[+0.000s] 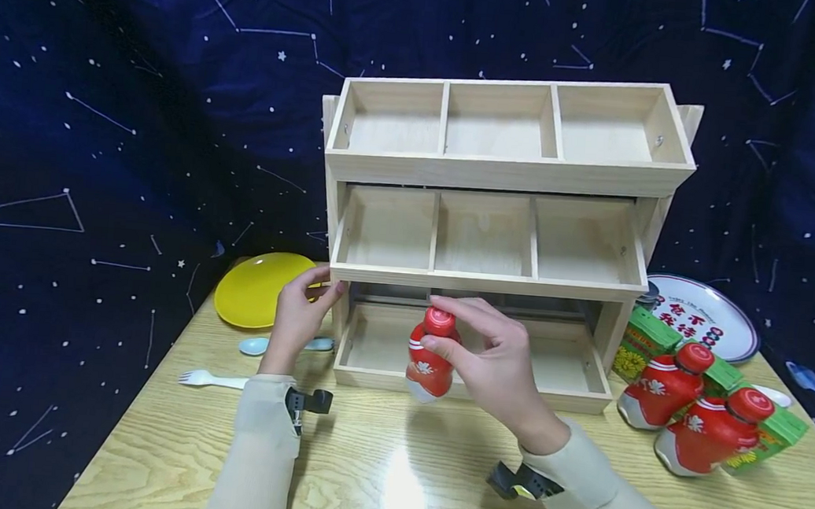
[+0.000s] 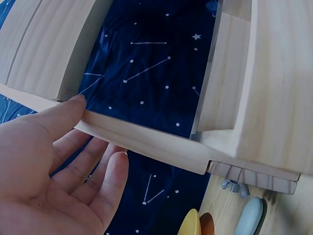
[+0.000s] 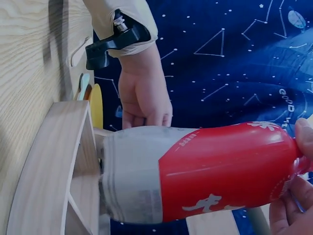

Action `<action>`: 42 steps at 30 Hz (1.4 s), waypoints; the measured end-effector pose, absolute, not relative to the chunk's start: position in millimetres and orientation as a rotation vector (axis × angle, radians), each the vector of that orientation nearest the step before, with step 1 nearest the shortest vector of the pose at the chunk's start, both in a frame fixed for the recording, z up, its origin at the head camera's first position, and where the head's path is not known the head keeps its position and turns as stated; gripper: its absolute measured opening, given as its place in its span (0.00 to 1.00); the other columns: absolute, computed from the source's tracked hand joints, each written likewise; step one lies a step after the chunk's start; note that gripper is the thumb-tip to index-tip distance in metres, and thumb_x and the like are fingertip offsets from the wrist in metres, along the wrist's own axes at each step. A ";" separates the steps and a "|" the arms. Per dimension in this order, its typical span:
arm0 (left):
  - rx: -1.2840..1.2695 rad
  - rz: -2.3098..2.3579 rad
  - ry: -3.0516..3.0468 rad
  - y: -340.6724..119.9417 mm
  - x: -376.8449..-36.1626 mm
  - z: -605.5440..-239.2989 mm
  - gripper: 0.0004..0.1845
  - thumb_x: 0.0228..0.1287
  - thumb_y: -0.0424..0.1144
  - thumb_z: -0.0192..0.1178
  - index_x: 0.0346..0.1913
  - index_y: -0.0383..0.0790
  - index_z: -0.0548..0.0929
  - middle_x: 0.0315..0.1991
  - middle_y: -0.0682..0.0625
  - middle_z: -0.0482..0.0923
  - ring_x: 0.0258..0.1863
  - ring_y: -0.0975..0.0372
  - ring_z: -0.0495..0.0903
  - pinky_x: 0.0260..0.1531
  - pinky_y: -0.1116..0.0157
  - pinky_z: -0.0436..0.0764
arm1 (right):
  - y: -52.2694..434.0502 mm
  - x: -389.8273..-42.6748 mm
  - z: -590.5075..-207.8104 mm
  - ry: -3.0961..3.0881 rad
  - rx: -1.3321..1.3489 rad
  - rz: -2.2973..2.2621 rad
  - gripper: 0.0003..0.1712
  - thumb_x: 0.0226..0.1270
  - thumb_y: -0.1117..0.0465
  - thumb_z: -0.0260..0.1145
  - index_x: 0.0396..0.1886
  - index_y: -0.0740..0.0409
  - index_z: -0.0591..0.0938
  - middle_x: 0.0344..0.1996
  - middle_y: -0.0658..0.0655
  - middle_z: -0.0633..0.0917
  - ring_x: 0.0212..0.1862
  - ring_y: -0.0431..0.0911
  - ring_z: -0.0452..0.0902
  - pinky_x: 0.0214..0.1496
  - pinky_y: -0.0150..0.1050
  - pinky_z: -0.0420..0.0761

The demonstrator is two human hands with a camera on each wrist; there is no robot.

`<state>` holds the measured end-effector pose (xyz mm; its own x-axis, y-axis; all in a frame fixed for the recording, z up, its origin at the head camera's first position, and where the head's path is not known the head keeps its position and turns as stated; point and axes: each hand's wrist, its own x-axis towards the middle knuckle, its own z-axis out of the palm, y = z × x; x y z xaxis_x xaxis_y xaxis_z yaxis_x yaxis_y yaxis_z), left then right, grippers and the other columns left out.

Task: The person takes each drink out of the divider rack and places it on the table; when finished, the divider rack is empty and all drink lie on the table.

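A red bottle (image 1: pixel 432 357) with a red cap and whitish lower part hangs upright before the bottom tier of a wooden three-tier rack (image 1: pixel 508 173). My right hand (image 1: pixel 496 355) grips it near the cap and neck, between thumb and fingers. The right wrist view shows the bottle (image 3: pixel 220 171) large, its base close to the bottom box's front wall. At the rack's left side, my left hand (image 1: pixel 302 310) holds the side post (image 2: pixel 142 139), thumb on the near side and fingers behind it. The bottom tier is partly hidden by the bottle and right hand.
Two more red bottles (image 1: pixel 666 385) stand at right by several green cartons (image 1: pixel 646 342) and a white plate (image 1: pixel 704 315) with red lettering. Left of the rack are a yellow plate (image 1: pixel 256 287), a blue spoon (image 1: pixel 254 345) and a white fork (image 1: pixel 207 379). Dark starry cloth (image 1: pixel 138 149) hangs behind.
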<state>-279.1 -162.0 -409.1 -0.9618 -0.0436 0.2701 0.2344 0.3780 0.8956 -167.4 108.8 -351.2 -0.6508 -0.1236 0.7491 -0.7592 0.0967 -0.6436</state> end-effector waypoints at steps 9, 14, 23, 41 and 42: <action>-0.162 -1.604 -2.399 -161.9 -279.3 -408.4 0.24 0.66 0.49 0.65 0.62 0.47 0.79 0.58 0.49 0.78 0.53 0.54 0.80 0.52 0.56 0.82 | 144.6 -138.5 -348.9 -1.861 0.872 1.533 0.33 0.38 0.85 0.75 0.51 0.69 0.84 0.45 0.61 0.86 0.47 0.47 0.81 0.47 0.33 0.84; -0.168 -1.609 -2.395 -161.1 -279.2 -409.5 0.23 0.66 0.48 0.66 0.61 0.46 0.80 0.57 0.49 0.79 0.52 0.54 0.81 0.52 0.56 0.82 | 167.3 -119.1 -353.3 -1.896 0.793 1.524 0.34 0.36 0.89 0.73 0.50 0.74 0.83 0.45 0.63 0.86 0.48 0.46 0.80 0.47 0.31 0.83; -0.161 -1.620 -2.403 -161.3 -278.7 -410.0 0.24 0.66 0.49 0.65 0.62 0.45 0.79 0.58 0.49 0.78 0.53 0.54 0.80 0.52 0.56 0.82 | 215.5 -90.1 -368.9 -1.903 0.645 1.520 0.31 0.35 0.90 0.72 0.47 0.80 0.81 0.45 0.64 0.86 0.49 0.45 0.81 0.53 0.27 0.79; -0.168 -1.611 -2.401 -161.9 -279.1 -409.3 0.23 0.66 0.48 0.65 0.62 0.46 0.79 0.58 0.49 0.78 0.53 0.55 0.81 0.51 0.56 0.82 | 282.6 -75.7 -382.3 -2.298 0.004 1.041 0.29 0.45 0.74 0.80 0.51 0.57 0.86 0.39 0.30 0.82 0.33 0.28 0.76 0.29 0.18 0.76; -0.171 -1.613 -2.398 -161.9 -279.4 -409.4 0.23 0.66 0.48 0.65 0.62 0.46 0.79 0.58 0.49 0.78 0.52 0.55 0.81 0.51 0.56 0.82 | 284.5 -75.9 -383.5 -2.300 -0.011 1.044 0.29 0.46 0.74 0.80 0.52 0.57 0.86 0.40 0.29 0.82 0.34 0.27 0.77 0.31 0.17 0.76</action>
<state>-279.4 -161.9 -409.4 -0.9628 -0.0395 0.2672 0.2326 0.3818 0.8945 -75.9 284.5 -383.5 -0.8163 0.2457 0.5228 -0.2317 0.6898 -0.6860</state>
